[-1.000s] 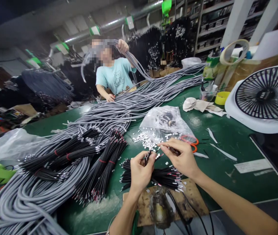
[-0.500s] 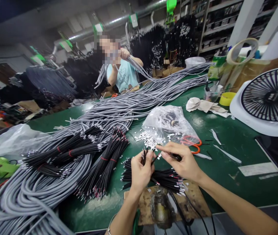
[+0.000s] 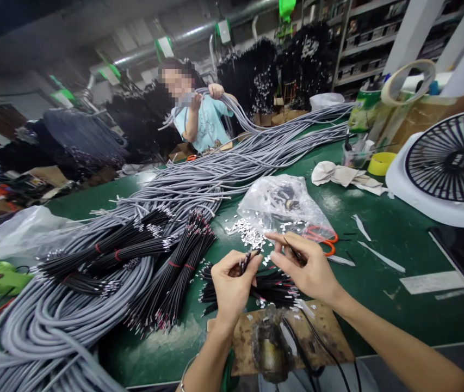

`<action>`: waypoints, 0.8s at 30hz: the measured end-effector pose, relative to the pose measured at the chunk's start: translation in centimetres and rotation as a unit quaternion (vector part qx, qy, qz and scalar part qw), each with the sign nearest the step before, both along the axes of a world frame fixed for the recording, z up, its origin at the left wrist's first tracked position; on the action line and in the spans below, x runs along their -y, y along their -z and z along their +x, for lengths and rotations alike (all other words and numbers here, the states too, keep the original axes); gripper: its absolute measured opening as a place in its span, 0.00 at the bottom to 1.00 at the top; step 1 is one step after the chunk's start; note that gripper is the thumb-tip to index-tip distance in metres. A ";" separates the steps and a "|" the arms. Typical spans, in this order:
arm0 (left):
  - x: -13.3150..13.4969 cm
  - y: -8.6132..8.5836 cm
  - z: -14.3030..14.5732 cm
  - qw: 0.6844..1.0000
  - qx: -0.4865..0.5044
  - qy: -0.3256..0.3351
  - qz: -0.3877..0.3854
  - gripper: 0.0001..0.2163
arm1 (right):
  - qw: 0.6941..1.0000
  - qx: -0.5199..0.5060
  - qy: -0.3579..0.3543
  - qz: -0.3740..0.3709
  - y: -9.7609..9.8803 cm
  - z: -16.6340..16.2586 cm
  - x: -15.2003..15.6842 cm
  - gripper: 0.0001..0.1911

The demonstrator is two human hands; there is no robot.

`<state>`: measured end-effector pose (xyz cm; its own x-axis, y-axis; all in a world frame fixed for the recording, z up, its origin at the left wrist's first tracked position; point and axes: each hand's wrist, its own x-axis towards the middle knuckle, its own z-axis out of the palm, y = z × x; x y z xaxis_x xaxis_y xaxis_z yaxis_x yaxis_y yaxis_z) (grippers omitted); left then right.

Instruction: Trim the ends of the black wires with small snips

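Observation:
My left hand (image 3: 232,283) is closed around a few short black wires whose tips stick up above its fingers. My right hand (image 3: 307,264) pinches a thin dark tool or wire end, its tip close to those wire tips. Under both hands lies a loose pile of short black wires (image 3: 272,288) with stripped ends, partly on a scorched wooden board (image 3: 321,332). Small silver terminals (image 3: 248,234) are scattered just beyond my fingers, beside a clear plastic bag (image 3: 284,207).
Tied bundles of black wires (image 3: 174,261) and a long mass of grey cables (image 3: 93,316) cover the green table (image 3: 378,239) to the left. Orange scissors (image 3: 325,242), a white fan (image 3: 447,163), cloths and tape rolls sit right. A person opposite lifts grey cables.
My hands have drawn slightly apart and the left hand has dropped a little. The person opposite has shifted the raised grey cables from in front of the face to one side.

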<state>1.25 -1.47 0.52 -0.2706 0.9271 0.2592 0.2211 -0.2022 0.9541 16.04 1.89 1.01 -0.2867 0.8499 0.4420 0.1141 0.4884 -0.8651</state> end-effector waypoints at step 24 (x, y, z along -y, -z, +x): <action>0.1 0.1 -0.2 0.999 0.007 -0.027 0.026 0.04 | 0.997 0.068 -0.024 0.028 0.6 -0.2 -0.4 0.12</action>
<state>1.07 -1.54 0.44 -0.3236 0.8967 0.3022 0.2199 -0.2394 0.9457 15.84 2.26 0.44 -0.3866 0.8091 0.4426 0.2050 0.5433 -0.8141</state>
